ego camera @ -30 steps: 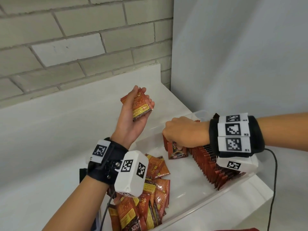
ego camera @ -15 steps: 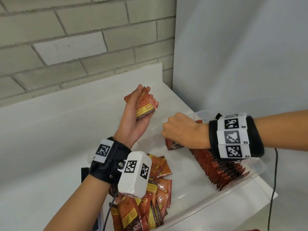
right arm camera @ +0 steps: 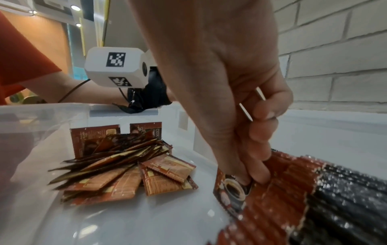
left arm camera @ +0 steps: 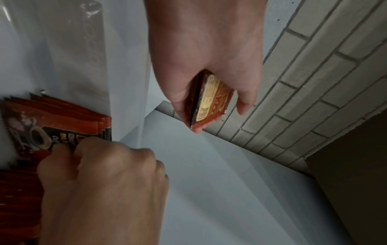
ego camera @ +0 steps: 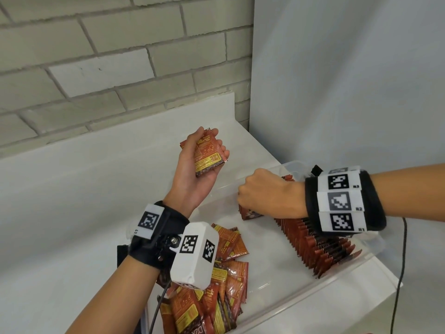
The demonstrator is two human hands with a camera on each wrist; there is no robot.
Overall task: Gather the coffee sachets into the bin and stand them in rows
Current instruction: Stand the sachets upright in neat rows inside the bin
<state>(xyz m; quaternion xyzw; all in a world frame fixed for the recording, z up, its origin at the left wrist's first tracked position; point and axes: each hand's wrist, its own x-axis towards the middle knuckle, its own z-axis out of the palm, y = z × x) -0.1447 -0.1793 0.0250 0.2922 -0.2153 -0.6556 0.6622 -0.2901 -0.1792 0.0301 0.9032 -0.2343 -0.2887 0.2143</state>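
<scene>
My left hand [ego camera: 199, 162] is raised above the counter and grips a small stack of red-and-yellow coffee sachets [ego camera: 206, 154], also seen edge-on as the held stack [left arm camera: 210, 97]. My right hand [ego camera: 262, 191] reaches into the clear plastic bin [ego camera: 368, 249] and pinches the front sachet [right arm camera: 234, 190] at the far end of a standing row of sachets [ego camera: 315, 244]. In the left wrist view the right hand [left arm camera: 100, 179] pinches that same sachet [left arm camera: 48, 132]. A loose pile of sachets [ego camera: 216, 285] lies flat at the bin's near left end.
The bin sits on a white counter [ego camera: 72, 213] against a grey brick wall [ego camera: 108, 56], with a white panel [ego camera: 349, 80] to the right. A black cable [ego camera: 399, 280] hangs past the counter's right edge. The bin floor between pile and row is bare.
The right hand has pushed the front sachet further toward the standing row. The left hand with its stack has shifted slightly and turned the sachet faces more toward me.
</scene>
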